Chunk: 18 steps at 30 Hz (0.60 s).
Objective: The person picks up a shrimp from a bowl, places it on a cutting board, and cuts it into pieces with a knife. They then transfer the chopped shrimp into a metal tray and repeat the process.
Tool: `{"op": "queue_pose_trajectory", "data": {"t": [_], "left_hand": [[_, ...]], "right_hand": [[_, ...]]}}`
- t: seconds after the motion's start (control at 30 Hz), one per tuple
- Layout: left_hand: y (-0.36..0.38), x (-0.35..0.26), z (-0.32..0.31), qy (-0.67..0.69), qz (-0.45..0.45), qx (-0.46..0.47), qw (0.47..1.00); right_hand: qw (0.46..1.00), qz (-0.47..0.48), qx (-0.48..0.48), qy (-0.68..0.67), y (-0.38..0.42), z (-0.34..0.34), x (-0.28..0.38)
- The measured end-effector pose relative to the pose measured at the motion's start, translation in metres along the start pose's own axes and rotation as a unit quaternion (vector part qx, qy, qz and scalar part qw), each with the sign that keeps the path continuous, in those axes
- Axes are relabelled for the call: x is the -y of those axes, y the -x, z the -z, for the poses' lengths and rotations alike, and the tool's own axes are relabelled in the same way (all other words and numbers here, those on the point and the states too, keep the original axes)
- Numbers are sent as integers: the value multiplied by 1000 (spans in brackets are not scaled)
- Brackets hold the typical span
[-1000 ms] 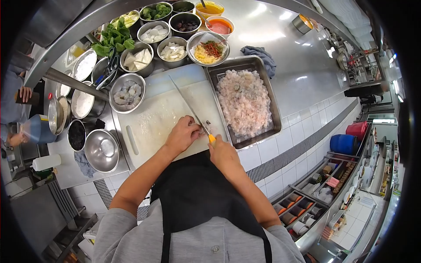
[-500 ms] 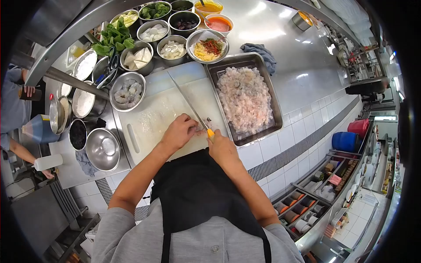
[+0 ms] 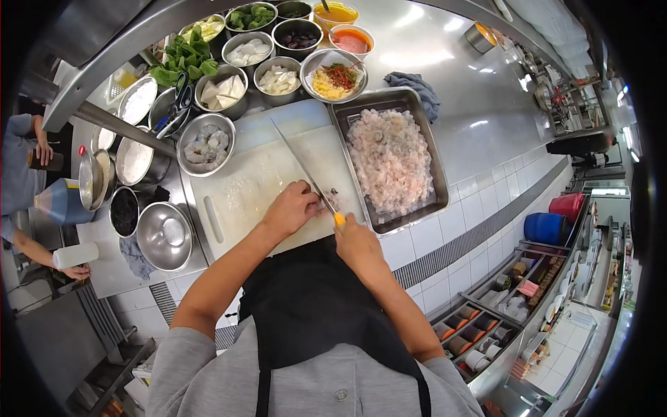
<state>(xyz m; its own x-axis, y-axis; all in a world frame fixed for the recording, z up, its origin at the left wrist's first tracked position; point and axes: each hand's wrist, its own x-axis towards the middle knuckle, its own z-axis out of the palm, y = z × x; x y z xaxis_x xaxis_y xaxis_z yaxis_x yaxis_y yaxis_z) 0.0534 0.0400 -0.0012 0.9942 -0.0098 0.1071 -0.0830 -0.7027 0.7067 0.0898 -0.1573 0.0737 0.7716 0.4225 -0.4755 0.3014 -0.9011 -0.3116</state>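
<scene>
My right hand point(image 3: 356, 244) is closed round the yellow handle of a long kitchen knife point(image 3: 301, 162). Its blade slants up and left over the white cutting board point(image 3: 243, 191). On the blade's left side, the curled fingers of my left hand point(image 3: 290, 208) press on a small pinkish shrimp point(image 3: 322, 208), mostly hidden by them. Small dark scraps lie just right of the blade. At the board's upper left corner is a steel bowl of peeled shrimp point(image 3: 207, 144). To the right, a metal tray point(image 3: 440, 198) holds a heap of chopped shrimp point(image 3: 391, 160).
Steel containers of vegetables and sauces crowd the back, among them a bowl of yellow and red bits point(image 3: 335, 78). A bare steel bowl point(image 3: 165, 236) stands left of the board. A grey-blue cloth point(image 3: 415, 92) lies beyond the tray. At far left, another person's hand point(image 3: 75, 270) is near a white bottle point(image 3: 76, 256).
The view has shifted slightly. My hands and the knife keep nearly the same place on the board. At far left, the other person's hands have moved a little.
</scene>
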Motion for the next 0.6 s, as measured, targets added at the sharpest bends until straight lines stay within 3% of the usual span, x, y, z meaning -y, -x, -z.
{"op": "queue_pose_trajectory", "data": {"t": [0.07, 0.27, 0.37, 0.47, 0.6], "left_hand": [[1, -4, 4, 10, 9, -4, 1000], [5, -1, 0, -8, -10, 11, 1000], [0, 0, 1, -4, -10, 3, 1000], [3, -3, 4, 6, -4, -12, 1000], [3, -5, 6, -14, -10, 12, 1000]], "right_hand": [[999, -24, 18, 15, 16, 5, -1], [1000, 10, -4, -7, -32, -18, 4], [999, 31, -25, -36, -9, -10, -2], [1000, -17, 16, -12, 15, 1, -2], [999, 15, -22, -37, -32, -27, 3]]}}
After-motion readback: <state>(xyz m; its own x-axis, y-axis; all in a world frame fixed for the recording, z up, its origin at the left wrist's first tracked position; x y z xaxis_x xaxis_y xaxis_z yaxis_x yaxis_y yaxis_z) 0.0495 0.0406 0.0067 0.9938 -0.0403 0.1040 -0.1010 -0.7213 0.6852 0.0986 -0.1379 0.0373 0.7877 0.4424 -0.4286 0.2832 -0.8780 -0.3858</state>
